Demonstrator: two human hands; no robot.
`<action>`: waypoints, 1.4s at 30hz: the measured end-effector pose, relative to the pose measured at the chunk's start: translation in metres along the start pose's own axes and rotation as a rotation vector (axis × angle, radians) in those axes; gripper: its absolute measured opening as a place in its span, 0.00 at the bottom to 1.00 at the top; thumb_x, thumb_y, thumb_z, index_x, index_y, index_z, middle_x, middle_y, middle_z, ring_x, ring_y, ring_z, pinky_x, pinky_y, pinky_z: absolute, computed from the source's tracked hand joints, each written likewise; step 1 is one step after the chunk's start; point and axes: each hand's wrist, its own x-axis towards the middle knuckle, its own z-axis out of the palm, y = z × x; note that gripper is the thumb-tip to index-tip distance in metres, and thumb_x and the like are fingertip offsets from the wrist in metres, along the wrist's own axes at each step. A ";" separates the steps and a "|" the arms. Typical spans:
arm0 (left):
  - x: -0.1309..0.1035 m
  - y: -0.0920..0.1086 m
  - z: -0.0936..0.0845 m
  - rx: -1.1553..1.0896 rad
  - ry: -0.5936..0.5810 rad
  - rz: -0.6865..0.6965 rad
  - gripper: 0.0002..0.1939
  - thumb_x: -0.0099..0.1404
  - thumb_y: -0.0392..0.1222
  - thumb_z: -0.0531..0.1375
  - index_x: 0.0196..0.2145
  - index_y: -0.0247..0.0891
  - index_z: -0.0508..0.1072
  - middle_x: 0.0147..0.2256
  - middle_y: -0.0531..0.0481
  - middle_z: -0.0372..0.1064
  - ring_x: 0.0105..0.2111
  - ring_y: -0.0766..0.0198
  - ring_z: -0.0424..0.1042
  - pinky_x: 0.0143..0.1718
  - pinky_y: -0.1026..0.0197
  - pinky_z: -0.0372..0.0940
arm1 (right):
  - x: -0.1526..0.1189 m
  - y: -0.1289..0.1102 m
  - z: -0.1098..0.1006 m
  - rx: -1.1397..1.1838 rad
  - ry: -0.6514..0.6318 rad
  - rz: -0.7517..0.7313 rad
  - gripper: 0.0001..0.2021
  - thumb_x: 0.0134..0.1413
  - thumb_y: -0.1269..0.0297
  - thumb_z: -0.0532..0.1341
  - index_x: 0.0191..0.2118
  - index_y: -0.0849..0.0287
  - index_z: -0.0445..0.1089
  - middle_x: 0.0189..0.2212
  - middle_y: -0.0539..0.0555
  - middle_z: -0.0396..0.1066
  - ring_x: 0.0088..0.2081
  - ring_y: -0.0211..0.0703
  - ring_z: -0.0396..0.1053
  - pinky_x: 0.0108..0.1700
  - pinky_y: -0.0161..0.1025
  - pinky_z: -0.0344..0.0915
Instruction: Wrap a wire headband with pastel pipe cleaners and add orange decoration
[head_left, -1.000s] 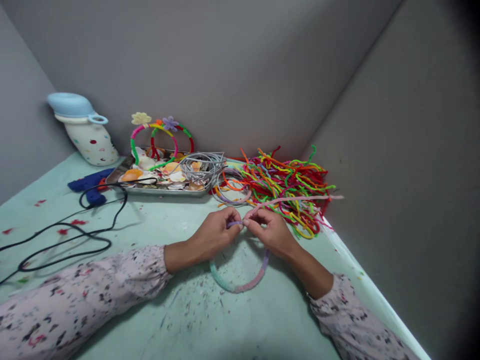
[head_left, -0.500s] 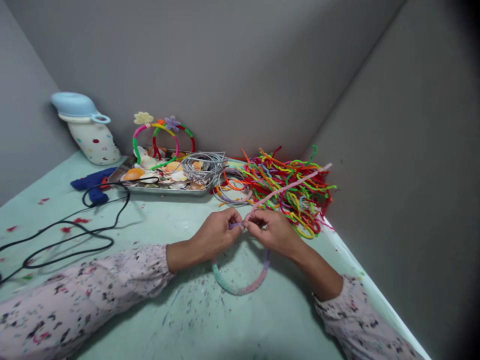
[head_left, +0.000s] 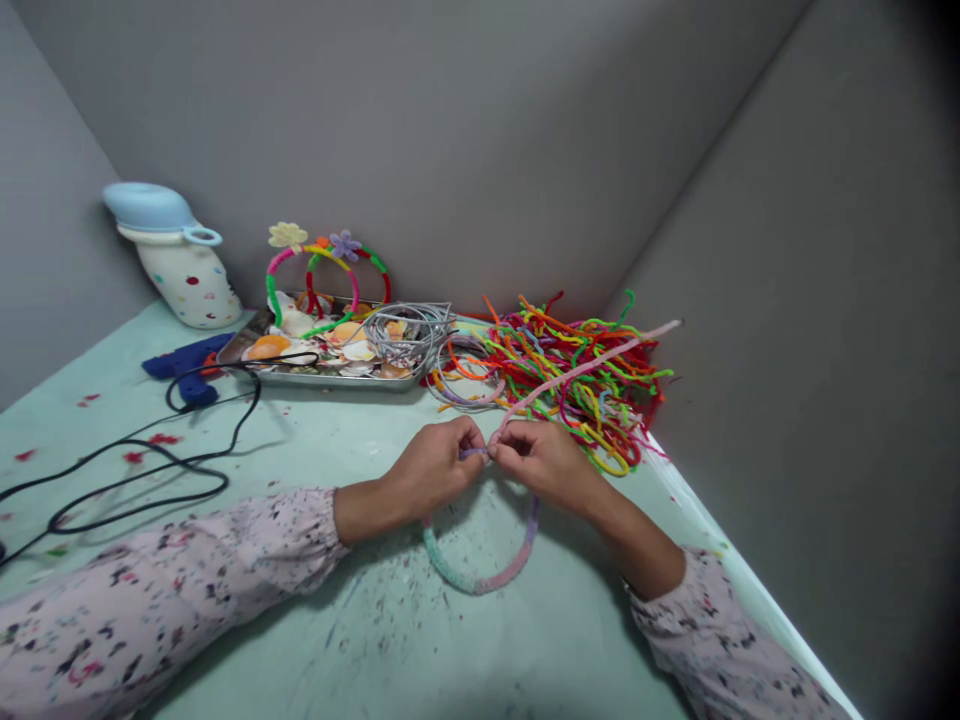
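A ring wrapped in pastel pipe cleaner (head_left: 478,587), green, pink and purple, hangs below my hands over the table. My left hand (head_left: 439,462) pinches its purple upper part. Close beside it, my right hand (head_left: 545,460) grips a pale pink pipe cleaner (head_left: 592,363) where it meets the ring. The pipe cleaner's long free end slants up to the right, across the heap behind. My fingers hide the exact spot where the pink strand joins the ring.
A metal tray (head_left: 337,383) of shells holds two flowered hoops (head_left: 271,290) and coiled grey wire (head_left: 409,335). To its right lies a heap of colourful pipe cleaners (head_left: 577,350). A blue glue gun (head_left: 187,365), its black cord (head_left: 217,470) and a white bottle (head_left: 187,275) stand left.
The free end of the pink pipe cleaner has swung slightly up and to the right. Both hands stay almost in place, still pinching at the ring's top.
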 end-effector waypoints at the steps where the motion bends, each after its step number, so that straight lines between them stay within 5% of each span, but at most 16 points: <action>1: 0.000 0.000 0.000 0.004 -0.002 -0.001 0.06 0.57 0.39 0.54 0.30 0.36 0.68 0.24 0.53 0.65 0.24 0.68 0.60 0.24 0.66 0.51 | 0.000 -0.001 0.000 0.015 -0.003 0.010 0.07 0.50 0.68 0.56 0.24 0.60 0.67 0.19 0.46 0.61 0.22 0.33 0.56 0.26 0.31 0.51; 14: 0.000 0.001 0.000 -0.052 -0.023 0.005 0.04 0.56 0.38 0.54 0.30 0.36 0.66 0.23 0.55 0.63 0.23 0.69 0.59 0.24 0.66 0.52 | 0.001 0.004 0.000 0.228 -0.084 0.154 0.07 0.48 0.67 0.55 0.25 0.61 0.69 0.19 0.46 0.62 0.22 0.33 0.56 0.25 0.32 0.52; 42: 0.006 0.000 -0.001 -0.118 -0.065 -0.021 0.11 0.59 0.43 0.51 0.28 0.35 0.70 0.22 0.55 0.60 0.23 0.69 0.56 0.24 0.67 0.51 | 0.005 0.008 0.003 0.393 -0.012 0.110 0.09 0.53 0.60 0.56 0.32 0.61 0.67 0.24 0.48 0.62 0.25 0.34 0.57 0.27 0.33 0.55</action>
